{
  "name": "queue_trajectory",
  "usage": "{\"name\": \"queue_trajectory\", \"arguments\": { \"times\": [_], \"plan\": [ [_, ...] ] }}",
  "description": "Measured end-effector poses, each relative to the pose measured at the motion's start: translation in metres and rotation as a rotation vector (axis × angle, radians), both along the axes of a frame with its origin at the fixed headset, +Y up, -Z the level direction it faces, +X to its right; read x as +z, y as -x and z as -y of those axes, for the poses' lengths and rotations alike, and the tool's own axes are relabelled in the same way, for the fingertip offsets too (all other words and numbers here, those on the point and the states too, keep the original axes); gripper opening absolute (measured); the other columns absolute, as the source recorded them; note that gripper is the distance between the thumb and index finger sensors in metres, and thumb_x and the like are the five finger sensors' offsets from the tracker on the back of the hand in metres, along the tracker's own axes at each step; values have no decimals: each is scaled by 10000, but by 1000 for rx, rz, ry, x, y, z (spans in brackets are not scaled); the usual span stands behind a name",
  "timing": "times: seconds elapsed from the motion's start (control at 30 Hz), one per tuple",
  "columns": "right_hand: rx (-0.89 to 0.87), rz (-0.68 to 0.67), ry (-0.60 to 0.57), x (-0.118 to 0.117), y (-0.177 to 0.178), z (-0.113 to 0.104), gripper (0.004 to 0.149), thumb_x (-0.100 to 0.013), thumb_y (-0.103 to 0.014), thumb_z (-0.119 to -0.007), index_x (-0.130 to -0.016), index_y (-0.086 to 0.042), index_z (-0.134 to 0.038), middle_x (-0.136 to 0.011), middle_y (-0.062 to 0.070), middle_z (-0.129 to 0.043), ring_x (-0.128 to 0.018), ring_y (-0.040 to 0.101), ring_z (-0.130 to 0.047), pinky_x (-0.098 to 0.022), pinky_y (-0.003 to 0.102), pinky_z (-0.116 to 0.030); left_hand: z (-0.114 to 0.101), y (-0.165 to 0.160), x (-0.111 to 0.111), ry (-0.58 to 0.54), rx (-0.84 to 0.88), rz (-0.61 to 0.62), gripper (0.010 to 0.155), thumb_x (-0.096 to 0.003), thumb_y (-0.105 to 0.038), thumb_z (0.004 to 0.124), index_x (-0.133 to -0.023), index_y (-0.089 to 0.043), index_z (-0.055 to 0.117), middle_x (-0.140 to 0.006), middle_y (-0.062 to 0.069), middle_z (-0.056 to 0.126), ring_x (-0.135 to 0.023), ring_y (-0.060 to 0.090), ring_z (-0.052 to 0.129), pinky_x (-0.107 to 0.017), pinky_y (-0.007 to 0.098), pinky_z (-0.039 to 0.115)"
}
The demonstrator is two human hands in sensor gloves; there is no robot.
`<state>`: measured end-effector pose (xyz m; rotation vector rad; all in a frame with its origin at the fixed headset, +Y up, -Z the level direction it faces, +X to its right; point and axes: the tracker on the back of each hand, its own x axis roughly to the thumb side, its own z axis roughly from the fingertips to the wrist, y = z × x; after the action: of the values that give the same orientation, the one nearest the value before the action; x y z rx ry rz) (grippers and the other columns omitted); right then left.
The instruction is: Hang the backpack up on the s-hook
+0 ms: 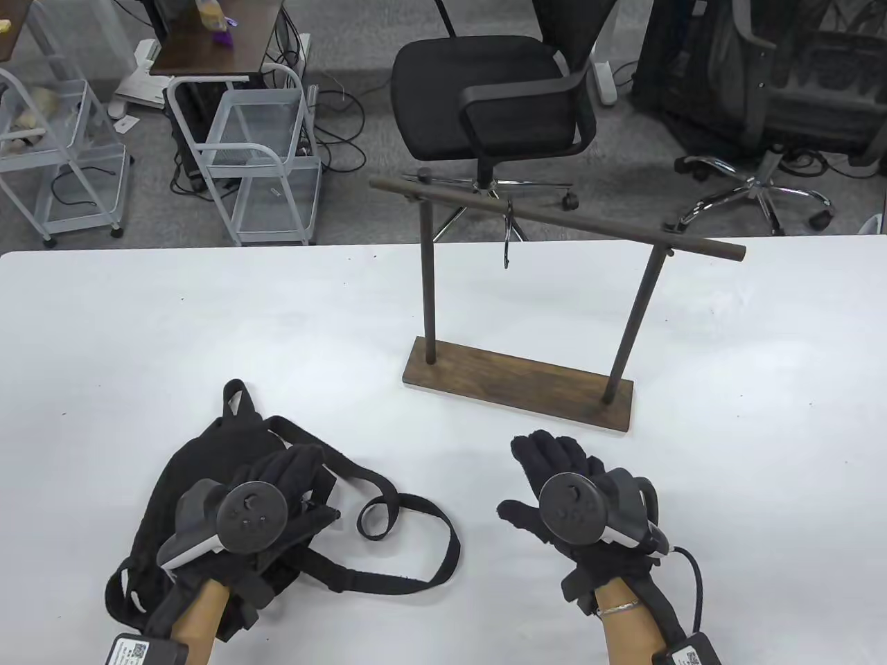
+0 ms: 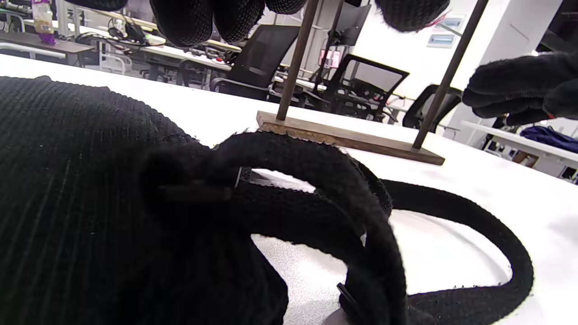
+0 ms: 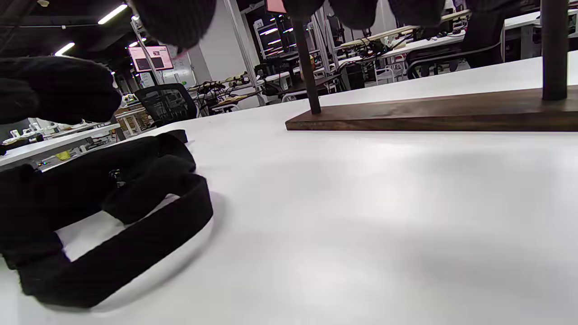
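Observation:
The black backpack (image 1: 173,478) lies flat on the white table at the lower left, its shoulder straps (image 1: 416,547) looped out to the right and its small top handle (image 1: 235,398) pointing away from me. My left hand (image 1: 287,478) hovers over the pack with fingers extended; in the left wrist view its fingertips (image 2: 212,18) hang above the fabric (image 2: 90,180) and hold nothing. My right hand (image 1: 537,478) is open and empty over bare table, right of the straps. The dark s-hook (image 1: 509,232) hangs from the wooden rail (image 1: 554,218) of a rack.
The rack stands on a wooden base (image 1: 520,391) mid-table, just beyond my right hand; the base also shows in the right wrist view (image 3: 429,115). Beyond the table's far edge are an office chair (image 1: 492,90) and white wire carts (image 1: 256,159).

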<state>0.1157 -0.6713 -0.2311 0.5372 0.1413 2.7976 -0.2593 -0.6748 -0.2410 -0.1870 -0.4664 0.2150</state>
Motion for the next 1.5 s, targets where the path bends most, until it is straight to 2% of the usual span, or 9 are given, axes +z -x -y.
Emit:
{"name": "queue_trajectory", "arguments": {
  "times": [0.2,0.43,0.67,0.83,0.97,1.1,1.2,1.3,1.5],
  "plan": [
    [10,-13,-9,1,3,-1,839,-604,-525,-674,-1167,28,-389,-1188,354,-438,-1011,636,-515,-633,770,-517,1,6,-3,-7,-39,-64,775,-605,-544,548,-1183,-76,330,-1220,219,487,-1098,530,563,-689,760,484],
    [14,-23,7,1,6,1,844,-611,-520,-665,-1163,53,-385,-1179,373,-446,-996,652,-522,-631,769,-523,3,52,-16,-169,-240,-447,770,-612,-503,566,-1180,-55,306,-1222,246,445,-1093,576,512,-684,769,467],
    [22,-18,13,0,6,2,831,-617,-505,-660,-1157,70,-398,-1165,376,-485,-978,646,-573,-626,759,-546,33,111,-22,237,-332,-739,860,-614,-537,546,-1175,6,186,-1227,338,326,-1076,666,447,-678,781,468],
    [24,-30,29,0,9,4,828,-618,-500,-662,-1154,77,-405,-1161,377,-499,-978,635,-591,-623,758,-551,49,121,-24,484,-287,-744,885,-616,-526,560,-1158,39,148,-1209,361,389,-1054,591,612,-685,740,546],
    [31,-38,23,0,10,4,824,-618,-497,-663,-1153,76,-410,-1158,375,-507,-982,621,-601,-624,756,-554,46,118,-26,447,-392,-754,970,-575,-523,638,-1133,96,143,-1166,290,555,-916,419,822,-667,657,671],
    [33,-39,15,1,10,4,821,-617,-496,-664,-1152,74,-413,-1157,370,-512,-978,624,-603,-624,755,-556,52,126,-24,644,-348,-853,1079,-543,-539,678,-1093,186,98,-1069,220,686,-740,293,886,-632,609,730],
    [30,-37,16,1,10,4,822,-617,-494,-665,-1151,77,-413,-1155,373,-515,-969,637,-600,-624,754,-556,46,133,-22,595,-327,-943,1038,-532,-516,718,-1111,187,221,-887,98,818,-557,180,911,-605,591,757],
    [28,-38,7,1,10,4,829,-617,-494,-664,-1152,83,-402,-1154,373,-517,-976,622,-607,-624,753,-557,38,134,-22,534,-282,-957,823,-545,-468,736,-1119,54,463,-767,36,859,-487,163,909,-624,617,725],
    [27,-40,-6,1,11,3,826,-619,-492,-662,-1152,82,-400,-1155,365,-520,-977,619,-610,-625,751,-558,17,121,-24,305,-132,-903,491,-606,-367,693,-1023,-114,631,-782,51,830,-542,204,884,-654,663,655]
  ]
}}
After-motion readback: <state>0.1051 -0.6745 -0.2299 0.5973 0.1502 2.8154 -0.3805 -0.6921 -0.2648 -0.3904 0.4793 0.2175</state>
